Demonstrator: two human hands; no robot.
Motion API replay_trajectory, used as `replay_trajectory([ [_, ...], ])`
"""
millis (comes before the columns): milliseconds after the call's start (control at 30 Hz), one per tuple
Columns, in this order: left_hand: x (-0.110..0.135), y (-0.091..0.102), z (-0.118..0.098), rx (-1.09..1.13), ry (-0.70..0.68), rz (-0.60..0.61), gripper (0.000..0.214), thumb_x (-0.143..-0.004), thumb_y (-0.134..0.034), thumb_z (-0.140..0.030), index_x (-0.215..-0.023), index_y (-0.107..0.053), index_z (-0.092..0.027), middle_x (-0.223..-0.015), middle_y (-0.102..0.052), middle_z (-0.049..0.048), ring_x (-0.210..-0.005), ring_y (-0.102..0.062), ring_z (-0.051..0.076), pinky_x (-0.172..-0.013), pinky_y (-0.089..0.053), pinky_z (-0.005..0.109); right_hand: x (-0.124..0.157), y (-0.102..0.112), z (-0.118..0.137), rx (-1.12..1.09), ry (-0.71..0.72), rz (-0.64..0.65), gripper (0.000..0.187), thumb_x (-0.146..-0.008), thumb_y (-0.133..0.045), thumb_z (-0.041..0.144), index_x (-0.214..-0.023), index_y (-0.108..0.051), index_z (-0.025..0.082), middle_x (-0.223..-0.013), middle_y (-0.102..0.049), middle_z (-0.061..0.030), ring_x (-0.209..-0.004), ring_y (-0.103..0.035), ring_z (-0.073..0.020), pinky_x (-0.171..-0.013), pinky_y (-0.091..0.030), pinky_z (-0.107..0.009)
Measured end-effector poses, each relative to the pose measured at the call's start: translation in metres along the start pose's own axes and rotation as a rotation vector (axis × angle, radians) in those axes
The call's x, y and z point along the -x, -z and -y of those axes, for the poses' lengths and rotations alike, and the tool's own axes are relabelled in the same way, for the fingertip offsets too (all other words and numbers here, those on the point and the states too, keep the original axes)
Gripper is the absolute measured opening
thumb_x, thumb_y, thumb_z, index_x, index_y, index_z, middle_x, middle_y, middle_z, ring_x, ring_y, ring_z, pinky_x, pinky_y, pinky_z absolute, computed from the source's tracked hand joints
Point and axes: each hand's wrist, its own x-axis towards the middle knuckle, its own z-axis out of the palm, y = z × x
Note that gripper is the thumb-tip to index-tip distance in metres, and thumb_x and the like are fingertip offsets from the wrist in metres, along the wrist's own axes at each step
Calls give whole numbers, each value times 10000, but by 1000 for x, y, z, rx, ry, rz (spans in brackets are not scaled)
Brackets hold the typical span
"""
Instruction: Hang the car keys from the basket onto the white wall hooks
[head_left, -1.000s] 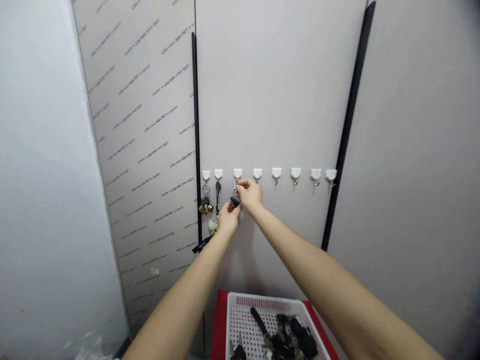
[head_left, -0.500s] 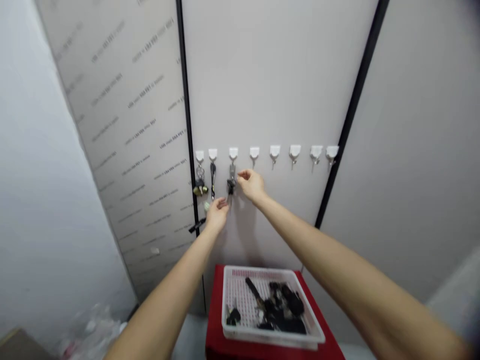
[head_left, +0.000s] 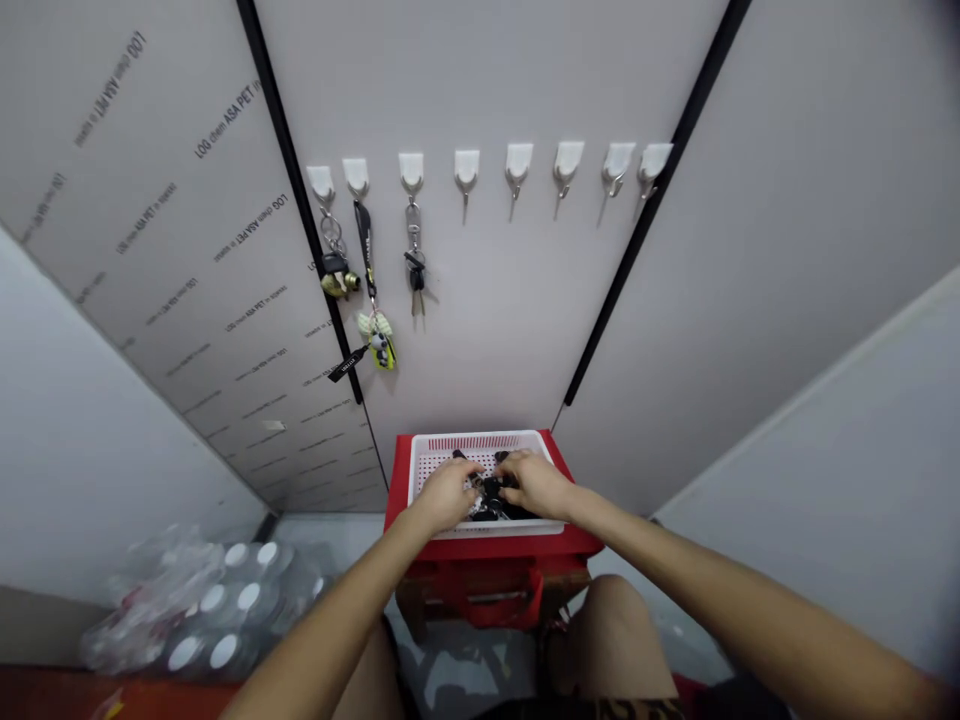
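Both my hands reach down into a white plastic basket [head_left: 420,440] holding dark keys [head_left: 491,490] and key fobs. At its left side, my left hand [head_left: 448,492] has its thumb and fingers apart over the heap of keys. Opposite it, my right hand [head_left: 536,484] spreads its thumb and bent fingers above the dark items, partly hiding them. Up on the wall, a key bunch [head_left: 415,272] with a metal clasp hangs from the third white hook [head_left: 412,170]. To its left hang a keyring with brass-coloured pieces [head_left: 337,272] and a black strap [head_left: 364,240] with a small green charm [head_left: 379,340].
More white hooks [head_left: 519,160] run rightward along the panel with nothing hanging on them. Under the basket is a red-topped stand [head_left: 570,540]. Plastic-wrapped bottles [head_left: 232,600] lie at lower left, and my knee [head_left: 622,620] is close to the stand.
Both hands have left the key bunch on the third hook and come down into the basket. The bunch now hangs free. The view has tilted downward.
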Motion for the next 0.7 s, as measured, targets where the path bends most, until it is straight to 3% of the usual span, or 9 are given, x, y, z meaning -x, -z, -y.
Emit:
replay_trajectory([
  [133,-11,-12,-1,-164,-43,58,372,-548,-406,-18,-820,-563,-218,-902,-548,49,-919,-394,193,-840,-235,305,0,2,4,58,5,27,249,-613,-476,248,-825,-571,157,-838,-569,-84,-824,-455,-196,-727,-310,-279],
  [300,-24,-13,-1,-244,3,-4,190,-567,-430,-60,-546,-570,-187,-703,-564,77,-890,-403,215,-870,-176,333,-1,0,7,26,-43,-6,231,-644,-443,266,-805,-572,161,-819,-572,-82,-806,-459,-194,-695,-319,-274],
  [400,-25,-5,-4,-227,44,33,143,-508,-489,-65,-493,-555,-191,-633,-562,63,-792,-459,213,-815,-246,322,-5,-2,9,-57,-39,-73,246,-633,-461,295,-813,-565,163,-822,-574,-76,-809,-463,-189,-699,-318,-264],
  [500,-26,7,-10,-167,47,89,167,-490,-509,-82,-586,-568,-205,-640,-570,33,-685,-493,183,-675,-329,272,-9,-5,12,-188,-27,-125,235,-605,-493,281,-802,-554,167,-778,-582,-51,-746,-484,-165,-656,-328,-239],
  [600,-27,21,-18,-75,26,34,216,-488,-504,-73,-659,-551,-197,-617,-556,-8,-599,-479,131,-571,-328,217,-12,-9,17,-333,-34,-142,133,-627,-456,244,-670,-544,153,-623,-559,-20,-586,-478,-124,-552,-327,-214],
  [700,-28,32,-28,108,56,-58,216,-475,-522,-77,-667,-515,-174,-544,-504,-43,-513,-430,85,-508,-305,188,-13,-5,24,-569,5,-195,154,-674,-389,240,-621,-502,151,-542,-491,13,-514,-433,-94,-501,-317,-197],
])
